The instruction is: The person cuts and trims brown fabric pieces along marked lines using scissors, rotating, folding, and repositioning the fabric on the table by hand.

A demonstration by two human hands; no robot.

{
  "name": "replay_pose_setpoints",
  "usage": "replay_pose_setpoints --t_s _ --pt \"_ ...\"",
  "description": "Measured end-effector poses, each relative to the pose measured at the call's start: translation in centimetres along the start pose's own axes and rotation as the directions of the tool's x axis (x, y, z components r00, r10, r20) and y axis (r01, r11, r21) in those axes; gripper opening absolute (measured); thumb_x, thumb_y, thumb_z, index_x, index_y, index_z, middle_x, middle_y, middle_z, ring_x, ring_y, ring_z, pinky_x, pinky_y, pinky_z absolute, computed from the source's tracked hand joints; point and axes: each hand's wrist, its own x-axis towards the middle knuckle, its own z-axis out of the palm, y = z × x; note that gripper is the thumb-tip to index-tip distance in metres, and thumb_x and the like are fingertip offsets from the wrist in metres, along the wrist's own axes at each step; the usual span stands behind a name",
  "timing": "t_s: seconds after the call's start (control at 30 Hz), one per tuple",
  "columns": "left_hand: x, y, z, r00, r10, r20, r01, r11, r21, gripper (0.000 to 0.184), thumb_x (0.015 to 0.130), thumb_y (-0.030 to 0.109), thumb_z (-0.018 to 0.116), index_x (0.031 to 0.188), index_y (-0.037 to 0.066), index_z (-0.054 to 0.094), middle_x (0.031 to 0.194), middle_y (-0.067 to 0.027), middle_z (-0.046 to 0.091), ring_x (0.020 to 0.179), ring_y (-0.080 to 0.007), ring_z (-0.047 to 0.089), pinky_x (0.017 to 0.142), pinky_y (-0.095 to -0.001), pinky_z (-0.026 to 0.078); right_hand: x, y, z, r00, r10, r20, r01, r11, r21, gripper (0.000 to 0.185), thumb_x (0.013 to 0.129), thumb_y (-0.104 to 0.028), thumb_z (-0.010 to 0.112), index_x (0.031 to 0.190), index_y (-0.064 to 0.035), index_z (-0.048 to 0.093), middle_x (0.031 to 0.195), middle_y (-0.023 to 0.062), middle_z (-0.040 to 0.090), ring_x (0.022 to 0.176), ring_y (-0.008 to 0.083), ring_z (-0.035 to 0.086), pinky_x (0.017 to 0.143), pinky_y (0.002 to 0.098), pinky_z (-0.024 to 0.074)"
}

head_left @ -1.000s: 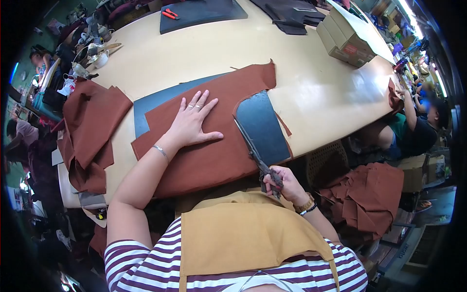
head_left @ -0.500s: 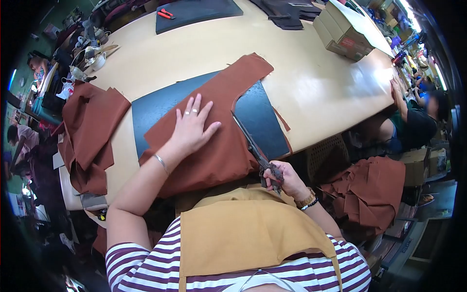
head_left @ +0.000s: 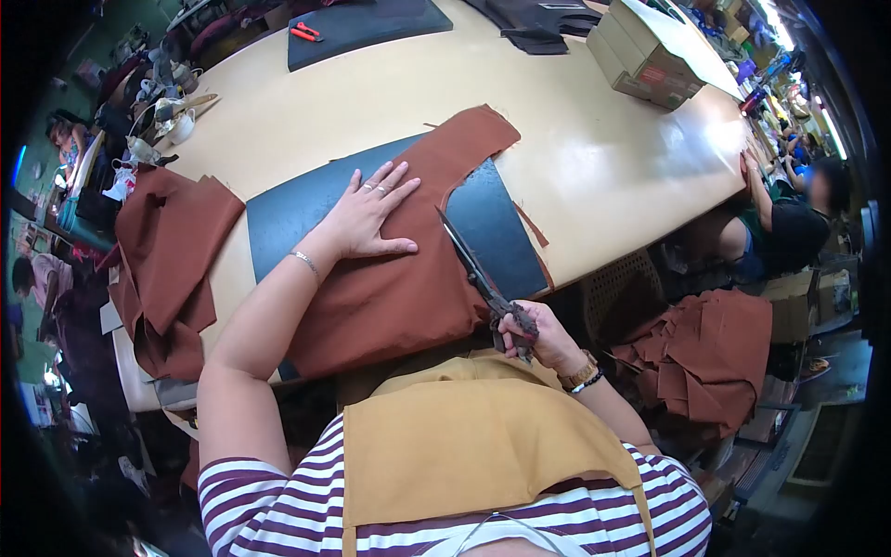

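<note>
A reddish-brown piece of fabric [head_left: 408,288] lies over a dark blue board [head_left: 306,209] on the table, its narrow end pointing away to the right. Fingers spread, my left hand [head_left: 373,213] presses flat on the fabric's left edge. My right hand [head_left: 534,334] grips the handles of dark scissors [head_left: 473,269] at the near edge of the table. The blades look closed and run along the fabric's curved right edge, tip pointing away from me. A thin brown offcut strip [head_left: 532,225] lies at the board's right side.
Folded brown fabric [head_left: 172,260] lies on the left. Another brown stack [head_left: 701,362] sits low at right, near a seated person [head_left: 789,223]. At the back are a cardboard box [head_left: 640,56], dark cloth [head_left: 538,20] and a dark board [head_left: 371,32] with a red-handled tool [head_left: 306,33].
My left hand has slid a little toward the upper right, and the fabric's left edge has shifted right, baring more of the board. The scissors stay at the right edge.
</note>
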Motion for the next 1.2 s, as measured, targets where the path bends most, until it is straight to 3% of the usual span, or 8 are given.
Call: replay_pose_setpoints --t_s 0.8,0.9,1.0,1.1,1.13,1.17,1.2 --pt "-2.7 5.5 1.8 0.949 -0.297 -0.102 0.299 0.954 0.005 0.102 0.072 0.077 0.052 0.148 0.016 0.024 0.155 -0.0131 0.014 0.143 -0.0327 0.011 0.106 -0.0679 0.011 -0.1 -0.5 0.9 1.000 0.010 -0.022 -0.009 0.999 0.043 0.019 0.090 -0.024 0.064 0.088 -0.0059 0.058 0.067 0.0015 0.059 0.056 0.0082 0.057 0.052 0.0208 0.0472" --pt "-2.7 7.0 1.4 0.920 -0.390 -0.047 0.391 0.920 0.014 0.101 0.074 0.077 0.050 0.149 0.016 0.021 0.156 -0.0133 0.012 0.144 -0.0335 0.009 0.106 -0.0679 0.010 -0.2 -0.4 1.1 0.999 0.002 -0.041 0.000 0.999 0.033 0.019 0.090 -0.024 0.064 0.088 -0.0061 0.059 0.067 0.0013 0.059 0.056 0.0081 0.057 0.052 0.0208 0.0471" --pt "-3.1 7.9 2.6 0.891 -0.416 -0.183 0.416 0.908 -0.035 0.084 0.083 0.068 0.045 0.145 0.014 0.032 0.152 -0.0166 0.022 0.141 -0.0337 0.019 0.105 -0.0692 0.011 -0.5 -0.2 1.3 0.999 -0.015 -0.051 0.016 1.000 0.021 0.019 0.089 -0.025 0.064 0.089 -0.0061 0.059 0.067 0.0011 0.059 0.056 0.0079 0.057 0.052 0.0208 0.0470" --pt "-2.4 6.5 0.9 0.903 -0.416 -0.107 0.419 0.908 0.008 0.057 0.092 0.051 0.046 0.138 0.017 0.044 0.144 -0.0134 0.038 0.135 -0.0303 0.034 0.105 -0.0677 0.016 -0.6 -0.2 1.1 0.999 -0.018 -0.050 0.019 1.000 0.012 0.019 0.089 -0.024 0.064 0.090 -0.0059 0.060 0.067 0.0010 0.059 0.056 0.0074 0.056 0.052 0.0205 0.0467" --pt "-1.8 6.2 -1.3 0.915 -0.397 -0.075 0.398 0.917 0.006 0.042 0.095 0.040 0.046 0.129 0.016 0.053 0.135 -0.0120 0.048 0.127 -0.0279 0.044 0.105 -0.0655 0.020 -0.7 -0.2 1.1 0.999 -0.016 -0.044 0.017 1.000 0.009 0.019 0.089 -0.024 0.064 0.090 -0.0058 0.060 0.067 0.0009 0.059 0.056 0.0073 0.056 0.052 0.0204 0.0466" --pt "-1.0 5.6 -3.2 0.930 -0.364 0.048 0.362 0.931 0.036 0.046 0.091 0.044 0.051 0.126 0.015 0.054 0.133 -0.0117 0.049 0.126 -0.0275 0.044 0.106 -0.0627 0.022 -0.8 -0.2 1.1 0.999 -0.006 -0.050 0.007 1.000 0.011 0.018 0.089 -0.024 0.064 0.090 -0.0058 0.060 0.067 0.0009 0.059 0.055 0.0072 0.056 0.052 0.0203 0.0463" --pt "-0.4 4.0 -3.0 0.975 -0.221 -0.025 0.222 0.974 0.048 0.054 0.088 0.049 0.053 0.129 0.014 0.051 0.137 -0.0123 0.046 0.129 -0.0288 0.040 0.106 -0.0624 0.021 -0.8 -0.4 1.2 0.999 0.002 -0.054 -0.001 1.000 0.010 0.018 0.089 -0.024 0.064 0.090 -0.0058 0.060 0.066 0.0009 0.059 0.055 0.0072 0.056 0.051 0.0202 0.0460"
